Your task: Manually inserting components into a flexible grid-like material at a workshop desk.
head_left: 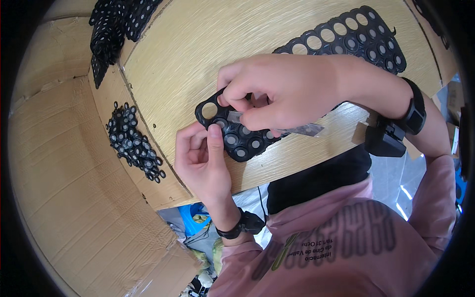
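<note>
My left hand [205,153] grips the left end of a black rubbery sheet [241,151] of joined rings, its thumb pressed on top and its fingers curled at the edge and underneath. Several rings hold grey round centres, while the one at the far left corner is an open hole. Over the sheet, my right hand [297,91] is closed on a thin flat blade [307,129]. The blade's silvery tip shows near my left thumb, and its other end sticks out below the palm. My right hand hides the middle of the sheet.
Another stretch of ring sheet [368,42] lies at the far right; I cannot tell whether it joins the held one. Loose black rings [131,141] are heaped at the left, beyond the wooden board's [188,54] edge. More sheets [109,37] are piled far left, near a cardboard wall [64,148].
</note>
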`<state>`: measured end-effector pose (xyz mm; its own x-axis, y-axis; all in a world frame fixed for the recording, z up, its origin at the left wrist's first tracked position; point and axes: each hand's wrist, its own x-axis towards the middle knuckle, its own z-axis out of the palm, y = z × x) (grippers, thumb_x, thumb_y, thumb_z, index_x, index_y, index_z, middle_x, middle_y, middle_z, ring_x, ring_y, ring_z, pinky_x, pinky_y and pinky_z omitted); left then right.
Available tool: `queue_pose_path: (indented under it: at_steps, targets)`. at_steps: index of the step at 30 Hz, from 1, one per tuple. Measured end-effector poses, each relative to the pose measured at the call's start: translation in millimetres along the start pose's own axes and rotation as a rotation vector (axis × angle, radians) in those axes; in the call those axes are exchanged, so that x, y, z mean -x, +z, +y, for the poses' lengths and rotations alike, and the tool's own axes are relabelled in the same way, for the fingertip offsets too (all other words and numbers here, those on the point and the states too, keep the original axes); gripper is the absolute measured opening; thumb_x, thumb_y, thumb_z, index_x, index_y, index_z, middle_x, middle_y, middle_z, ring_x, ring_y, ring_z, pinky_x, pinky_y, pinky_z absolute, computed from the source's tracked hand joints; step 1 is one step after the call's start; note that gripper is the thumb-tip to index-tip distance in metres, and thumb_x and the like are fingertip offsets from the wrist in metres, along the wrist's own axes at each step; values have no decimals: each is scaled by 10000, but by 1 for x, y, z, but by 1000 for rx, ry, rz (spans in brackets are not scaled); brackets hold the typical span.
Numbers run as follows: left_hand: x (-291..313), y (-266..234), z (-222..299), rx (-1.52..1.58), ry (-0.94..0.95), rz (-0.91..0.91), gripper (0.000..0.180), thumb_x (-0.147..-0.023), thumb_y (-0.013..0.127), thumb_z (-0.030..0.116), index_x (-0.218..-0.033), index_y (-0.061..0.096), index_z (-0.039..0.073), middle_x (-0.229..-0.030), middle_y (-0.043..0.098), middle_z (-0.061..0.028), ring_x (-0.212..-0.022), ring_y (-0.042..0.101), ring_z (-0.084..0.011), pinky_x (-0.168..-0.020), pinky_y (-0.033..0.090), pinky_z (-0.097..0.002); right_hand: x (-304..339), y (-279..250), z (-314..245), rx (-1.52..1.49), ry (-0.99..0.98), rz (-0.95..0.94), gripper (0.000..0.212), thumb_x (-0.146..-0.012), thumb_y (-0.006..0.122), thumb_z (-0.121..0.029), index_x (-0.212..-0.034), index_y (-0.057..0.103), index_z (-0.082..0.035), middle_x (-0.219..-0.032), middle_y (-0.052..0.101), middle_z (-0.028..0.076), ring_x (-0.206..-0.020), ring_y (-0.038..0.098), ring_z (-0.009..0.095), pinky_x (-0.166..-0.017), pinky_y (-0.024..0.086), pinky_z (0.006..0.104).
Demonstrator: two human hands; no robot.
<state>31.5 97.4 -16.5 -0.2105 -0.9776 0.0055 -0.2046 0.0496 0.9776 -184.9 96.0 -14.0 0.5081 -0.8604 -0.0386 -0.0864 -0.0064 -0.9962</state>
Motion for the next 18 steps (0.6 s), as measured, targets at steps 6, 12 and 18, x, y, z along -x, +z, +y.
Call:
queue_pose_path:
  at_steps: [6, 12, 18]
  targets:
    - [1, 5, 0, -31, 21, 27, 104, -944, 652, 54, -1005, 584, 4, -853, 681, -37, -733, 540, -24, -629, 371, -153, -1, 0, 1, 36, -24, -2, 250, -886, 562, -2, -715, 380, -9, -918, 454, 82, -611, 668, 171, -486, 497, 271]
    - [2, 6, 0, -44, 63, 28, 101, -944, 643, 40, -1012, 583, -5, -899, 686, -56, -798, 586, -54, -701, 425, -178, 1, 2, 4, 141, -31, 33, 259, -899, 586, -49, -717, 405, -6, -893, 470, 80, -599, 583, 155, -533, 437, 304]
    - [4, 5, 0, -68, 90, 25, 109, -942, 642, 36, -1024, 586, -9, -931, 688, -63, -843, 612, -75, -738, 452, -194, 0, 6, 11, 333, -229, 129, 239, -889, 597, -69, -716, 446, -2, -902, 488, 87, -664, 536, 198, -611, 424, 330]
